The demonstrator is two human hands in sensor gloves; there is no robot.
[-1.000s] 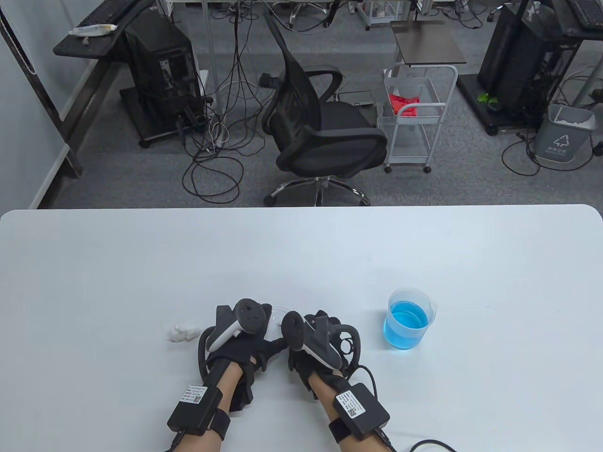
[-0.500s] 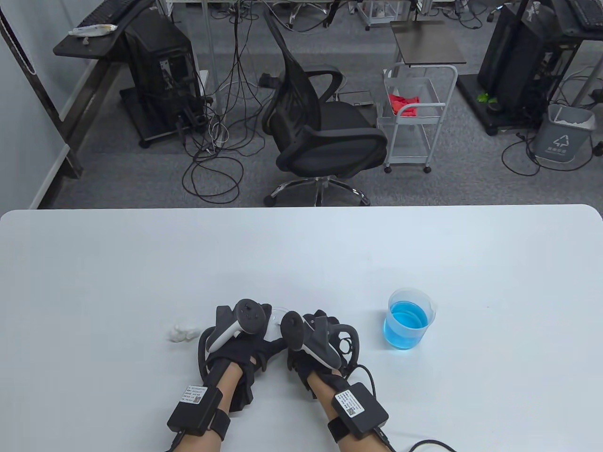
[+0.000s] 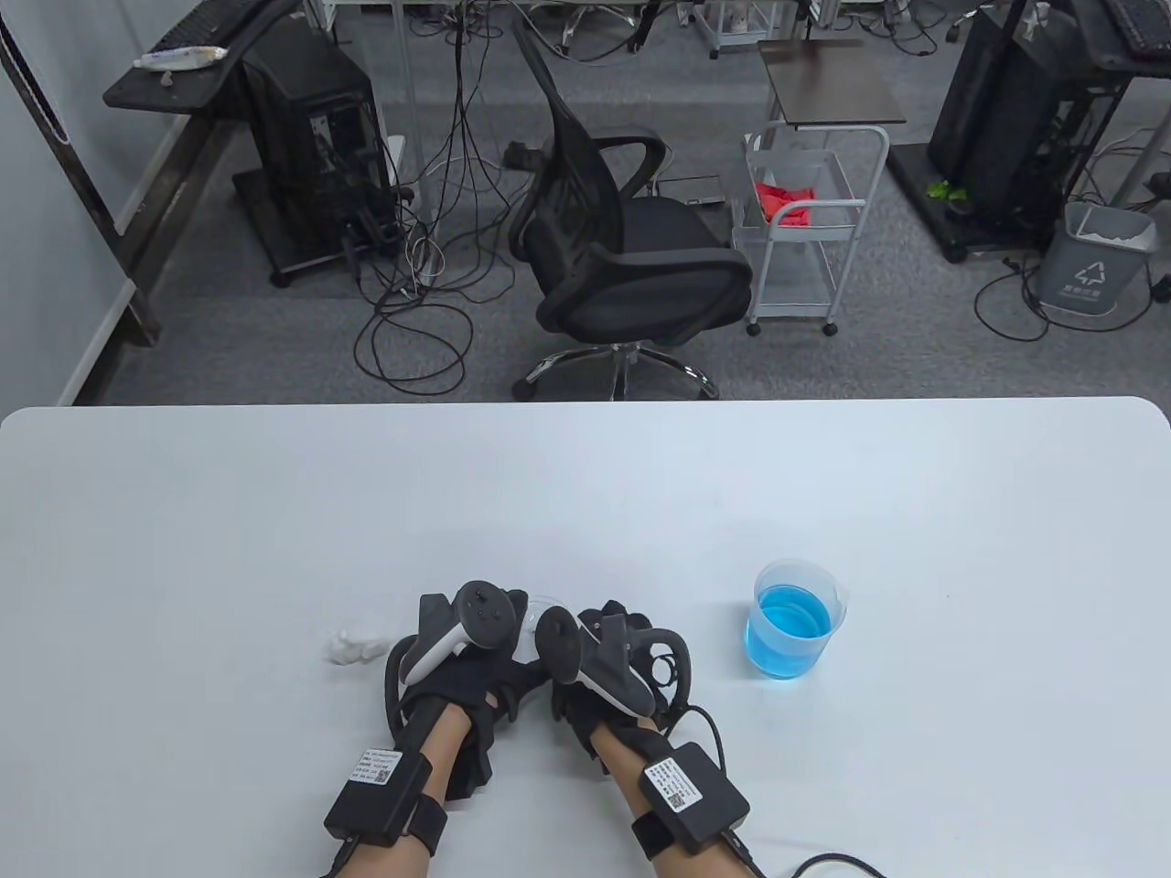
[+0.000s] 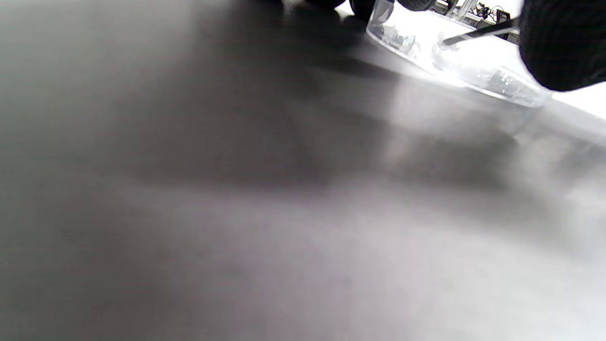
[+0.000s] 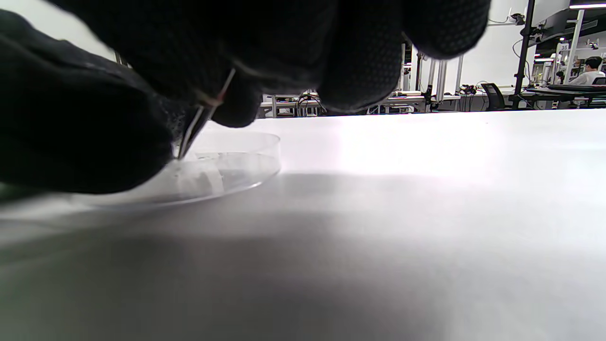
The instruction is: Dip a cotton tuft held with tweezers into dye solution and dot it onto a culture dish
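A clear culture dish [image 3: 542,605] lies on the white table between my two hands, mostly hidden by them. My right hand [image 3: 590,631] pinches thin metal tweezers [image 5: 201,116]. Their tips point down into the dish [image 5: 236,163] near its bottom. A pale patch [image 5: 204,180] lies under the tips; I cannot tell if it is the cotton tuft. My left hand [image 3: 508,636] holds the dish [image 4: 473,71] with fingertips [image 4: 563,47] at its rim. The tweezers [image 4: 478,33] show there too. A beaker of blue dye [image 3: 792,622] stands to the right.
A small pile of white cotton [image 3: 352,645] lies just left of my left hand. The table's far edge [image 3: 585,402] faces an office chair [image 3: 622,247]. A cable [image 3: 823,864] runs from my right wrist along the near edge.
My right hand has shifted a little to the left, closer to the left hand and over the dish. The left hand, beaker and cotton pile have not moved.
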